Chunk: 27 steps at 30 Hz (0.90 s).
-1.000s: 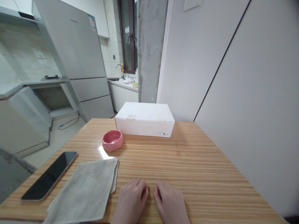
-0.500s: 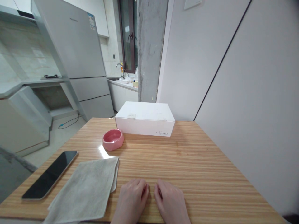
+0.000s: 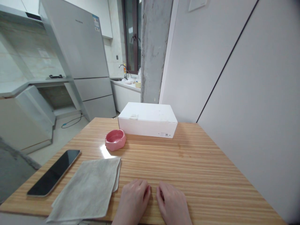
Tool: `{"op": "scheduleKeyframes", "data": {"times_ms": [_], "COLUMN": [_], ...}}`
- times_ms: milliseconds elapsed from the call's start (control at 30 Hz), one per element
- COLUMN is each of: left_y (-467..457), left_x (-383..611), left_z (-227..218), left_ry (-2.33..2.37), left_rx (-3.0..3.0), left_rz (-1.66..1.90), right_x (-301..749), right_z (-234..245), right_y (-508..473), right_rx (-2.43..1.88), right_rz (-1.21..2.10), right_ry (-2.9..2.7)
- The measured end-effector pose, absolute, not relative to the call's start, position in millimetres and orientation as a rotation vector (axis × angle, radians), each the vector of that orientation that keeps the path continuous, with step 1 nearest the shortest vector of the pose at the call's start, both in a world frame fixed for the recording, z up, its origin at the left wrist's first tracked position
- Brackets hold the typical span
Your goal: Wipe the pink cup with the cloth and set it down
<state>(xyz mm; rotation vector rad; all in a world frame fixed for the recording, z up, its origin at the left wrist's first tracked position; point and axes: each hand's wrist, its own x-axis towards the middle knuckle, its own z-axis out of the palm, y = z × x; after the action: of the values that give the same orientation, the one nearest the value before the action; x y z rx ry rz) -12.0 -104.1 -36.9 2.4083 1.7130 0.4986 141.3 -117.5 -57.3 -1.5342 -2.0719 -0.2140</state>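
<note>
Resting at bottom centre with left hand (image 3: 134, 196) and right hand (image 3: 172, 197) curled closed, slightly apart, gripping nothing visible. Apparently at a waiting step; to grasp anything, uncurl first. Just beside, at lower left: grey cloth (image 3: 87, 187), overhanging the wooden table (image 3: 199, 175)'s near edge. Farther out: phone (image 3: 55, 173) at left, pink bowl (image 3: 115, 144) left of centre, white box (image 3: 147, 128) at centre. Most room for moving rightward, up to the slanting edge.

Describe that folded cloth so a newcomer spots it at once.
Find the wood-grain table, then the left hand near its front. Between that hand and the phone lies the folded cloth, grey and matte, the only fabric there.
</note>
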Motion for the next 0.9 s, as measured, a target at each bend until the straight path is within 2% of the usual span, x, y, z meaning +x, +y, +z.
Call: {"op": "scheduleKeyframes", "data": {"times_ms": [433, 567, 633, 733, 800, 900], "left_y": [-105.9, -97.3, -80.0, -37.4, -5.6, 31.1], "left_x": [-7.9, -21.5, -42.5, -87.6, -117.8, -148.3], "left_z": [-34.1, -9.8, 10.4, 30.0, 27.8, 6.5], "left_ry": [1.711, 1.547, 1.349, 1.403, 1.562, 1.785], "left_rx": [2.338, 2.131, 1.981, 1.994, 2.008, 1.777], "left_rz": [0.388, 0.4, 0.511, 1.005, 1.226, 1.267], "right_x": [142.2, 142.9, 143.0, 143.0, 143.0, 143.3], "right_z": [-53.2, -54.0, -54.2, -54.2, -54.2, -55.0], "right_y": [-118.6, -117.9, -117.2, -116.3, -116.0, -116.4], "right_rx": [-1.526, -1.503, -1.492, -1.47, -1.461, -1.454], "right_rz": [-0.158, -0.154, -0.182, -0.218, -0.227, -0.24], "right_ry": [-2.103, -2.1, -2.076, -2.047, -2.036, -2.021]}}
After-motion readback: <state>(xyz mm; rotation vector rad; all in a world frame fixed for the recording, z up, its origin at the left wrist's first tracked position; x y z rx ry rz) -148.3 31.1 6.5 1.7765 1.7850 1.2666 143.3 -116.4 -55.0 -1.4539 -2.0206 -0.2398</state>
